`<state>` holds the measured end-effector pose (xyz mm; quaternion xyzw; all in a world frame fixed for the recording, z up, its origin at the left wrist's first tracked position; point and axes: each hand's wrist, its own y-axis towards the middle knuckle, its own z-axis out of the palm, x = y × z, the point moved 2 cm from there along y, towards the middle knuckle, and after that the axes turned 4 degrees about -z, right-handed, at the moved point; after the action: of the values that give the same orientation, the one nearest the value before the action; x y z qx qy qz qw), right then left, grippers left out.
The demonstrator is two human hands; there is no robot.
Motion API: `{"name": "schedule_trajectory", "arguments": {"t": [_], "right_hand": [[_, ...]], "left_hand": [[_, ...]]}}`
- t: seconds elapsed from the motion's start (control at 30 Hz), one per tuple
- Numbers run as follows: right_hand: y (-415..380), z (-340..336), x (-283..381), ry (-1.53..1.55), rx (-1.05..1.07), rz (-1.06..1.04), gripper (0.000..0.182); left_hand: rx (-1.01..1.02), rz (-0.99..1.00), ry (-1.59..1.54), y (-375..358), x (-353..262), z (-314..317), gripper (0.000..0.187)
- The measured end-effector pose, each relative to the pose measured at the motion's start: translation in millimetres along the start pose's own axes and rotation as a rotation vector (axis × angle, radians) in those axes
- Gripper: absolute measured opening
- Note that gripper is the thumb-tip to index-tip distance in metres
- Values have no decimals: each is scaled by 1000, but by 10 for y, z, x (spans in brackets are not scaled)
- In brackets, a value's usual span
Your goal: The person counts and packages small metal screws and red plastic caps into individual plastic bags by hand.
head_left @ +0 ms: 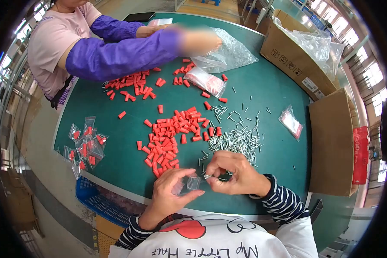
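My left hand (168,191) grips a small clear plastic bag (193,183) between thumb and fingers, its mouth toward my other hand. Just right of it, my right hand (235,175) is closed in a pinch on a small silvery screw (207,176), mostly covered by the fingertips. Beyond that hand spreads a heap of loose screws (241,142). A large pile of red tapered plastic caps (170,133) lies past my left hand.
Filled small bags (88,146) lie at the table's left edge. A co-worker's purple sleeve (124,58) reaches across the far side to a big plastic bag (228,53). Packs of bags (290,122) rest on the table (116,159). Cardboard boxes (331,146) stand right.
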<state>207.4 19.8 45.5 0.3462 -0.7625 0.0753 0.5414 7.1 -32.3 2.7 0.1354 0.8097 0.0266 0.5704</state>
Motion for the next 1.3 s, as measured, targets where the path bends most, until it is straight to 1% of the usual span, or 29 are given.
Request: {"name": "schedule_trajectory", "arguments": {"t": [0.1, 0.13, 0.2, 0.23, 0.33, 0.43, 0.5, 0.57, 0.6, 0.7, 0.73, 0.83, 0.87, 0.93, 1.03, 1.07, 1.17, 1.2, 1.3], "right_hand": [[4, 94, 74, 99, -51, -31, 13], [1, 111, 74, 112, -38, -45, 13], [2, 125, 62, 64, -34, -94, 14], [10, 129, 60, 39, -29, -120, 15], [3, 29, 61, 13, -101, 13, 18], [116, -36, -83, -245, -211, -52, 19], [230, -42, -175, -450, -159, -91, 23], [362, 3, -255, -617, -123, -134, 25], [399, 38, -358, -672, -95, -123, 26], [514, 78, -472, -780, 3, -168, 25], [541, 86, -464, -823, 20, -200, 23], [634, 125, -443, -852, 78, -114, 24], [648, 117, -434, -817, 76, -105, 23], [670, 84, -424, -744, 77, -83, 22], [657, 8, -388, -633, 46, -139, 27], [645, -47, -336, -544, 35, -111, 26], [564, -89, -254, -145, 2, -76, 24], [529, -102, -164, -25, 0, -19, 22], [396, -78, -9, 55, -34, -71, 22]], "left_hand": [[-15, -19, 10, 6, 8, 17, 53], [-24, -2, 9, 6, 21, 25, 53], [-46, 31, 8, 0, 56, 37, 53], [-43, 14, 6, -2, 51, 33, 53], [-45, -13, 9, -5, 21, 6, 54], [-50, 35, 47, 30, -8, -20, 54], [-76, 100, 90, 78, -36, -33, 51], [-83, 97, 84, 113, -98, -71, 51], [-87, 96, 83, 128, -135, -98, 51], [-114, 107, 48, 139, -221, -171, 50], [-112, 167, 49, 151, -177, -152, 50], [-75, 149, 167, 183, -66, -67, 51], [-81, 103, 177, 179, -85, -74, 51], [-112, 119, 176, 188, -40, -60, 51], [-134, 128, 194, 207, -38, -61, 51], [-139, 127, 204, 209, -43, -61, 51], [-149, 120, 180, 218, -44, -51, 50], [-151, 122, 181, 225, -50, -58, 50], [-153, 126, 184, 233, -62, -46, 50]]}}
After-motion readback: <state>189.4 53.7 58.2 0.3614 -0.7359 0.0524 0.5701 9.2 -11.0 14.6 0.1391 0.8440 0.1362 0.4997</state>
